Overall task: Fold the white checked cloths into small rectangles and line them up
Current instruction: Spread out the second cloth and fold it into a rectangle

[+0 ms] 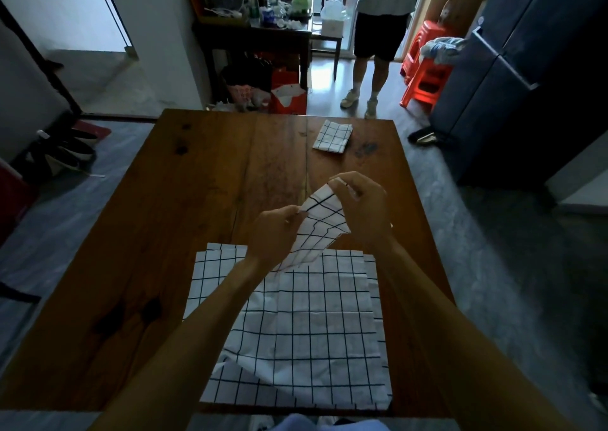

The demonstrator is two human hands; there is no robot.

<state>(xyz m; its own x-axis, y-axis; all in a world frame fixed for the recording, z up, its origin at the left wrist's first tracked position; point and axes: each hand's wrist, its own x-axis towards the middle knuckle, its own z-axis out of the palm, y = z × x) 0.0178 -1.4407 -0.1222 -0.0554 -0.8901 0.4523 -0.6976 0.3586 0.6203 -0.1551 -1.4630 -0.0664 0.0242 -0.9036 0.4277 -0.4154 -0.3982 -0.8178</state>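
We had the white black-checked cloth [320, 225] lifted above the brown wooden worktop [197, 180], left hand [274, 233] & right hand [358, 205] each pinching an edge. Best to match corners before creasing, then set it beside the folded checked rectangle [332, 135].

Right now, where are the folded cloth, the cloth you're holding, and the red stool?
folded cloth [333, 135], head view, middle of its top.
held cloth [320, 221], head view, its raised middle.
red stool [427, 83], head view, its side.

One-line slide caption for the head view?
Both hands lift a checked cloth above unfolded cloths; one folded cloth lies far on the table.
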